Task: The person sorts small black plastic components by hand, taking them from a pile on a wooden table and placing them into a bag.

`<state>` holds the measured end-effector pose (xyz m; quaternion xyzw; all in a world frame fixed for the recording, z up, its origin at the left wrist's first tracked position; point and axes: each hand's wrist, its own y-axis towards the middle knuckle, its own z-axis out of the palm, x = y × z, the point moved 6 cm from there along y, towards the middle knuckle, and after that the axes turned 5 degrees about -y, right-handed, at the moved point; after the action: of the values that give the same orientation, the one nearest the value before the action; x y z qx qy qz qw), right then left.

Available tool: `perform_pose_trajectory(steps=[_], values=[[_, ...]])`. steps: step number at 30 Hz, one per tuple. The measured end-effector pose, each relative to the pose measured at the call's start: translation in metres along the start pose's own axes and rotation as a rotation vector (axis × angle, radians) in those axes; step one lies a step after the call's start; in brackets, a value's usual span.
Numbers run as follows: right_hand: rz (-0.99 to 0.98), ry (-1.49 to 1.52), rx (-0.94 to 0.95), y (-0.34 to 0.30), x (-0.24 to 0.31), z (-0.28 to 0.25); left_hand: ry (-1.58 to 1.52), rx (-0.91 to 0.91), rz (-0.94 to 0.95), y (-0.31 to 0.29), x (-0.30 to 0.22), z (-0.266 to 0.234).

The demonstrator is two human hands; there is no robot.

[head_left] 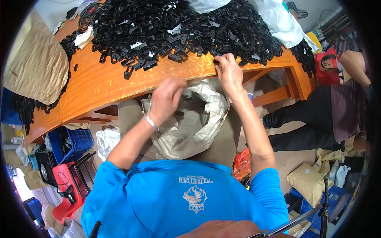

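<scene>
A large heap of small black plastic parts (174,31) covers the far side of the wooden table (99,87). At the heap's near edge, the thumb and fingers of my right hand (229,73) are pinched together on a small black plastic part, mostly hidden by the fingertips. My left hand (166,99) hangs over the table's front edge, above the open mouth of a pale woven sack (214,111). Motion blurs its fingers, so what they hold cannot be made out. The sack rests between my legs, with a few dark parts inside.
White plastic bags (279,23) lie on the heap's right side. Brown paper (37,59) covers the table's left end. Beneath it on the floor are a blue crate (73,144) and a red chair (67,186). Another person in dark trousers (305,115) stands at the right.
</scene>
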<state>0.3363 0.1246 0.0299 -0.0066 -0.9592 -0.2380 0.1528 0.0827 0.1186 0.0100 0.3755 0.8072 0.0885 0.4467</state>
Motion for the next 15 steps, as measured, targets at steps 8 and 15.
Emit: perform_pose_trajectory(steps=[8,15], values=[[-0.192,-0.191,0.184,0.030,0.011,0.018,0.428,-0.052,0.103,0.082,0.036,-0.008],[-0.208,-0.040,0.135,0.028,0.032,0.025,0.494,-0.026,0.127,0.083,0.039,-0.008]])
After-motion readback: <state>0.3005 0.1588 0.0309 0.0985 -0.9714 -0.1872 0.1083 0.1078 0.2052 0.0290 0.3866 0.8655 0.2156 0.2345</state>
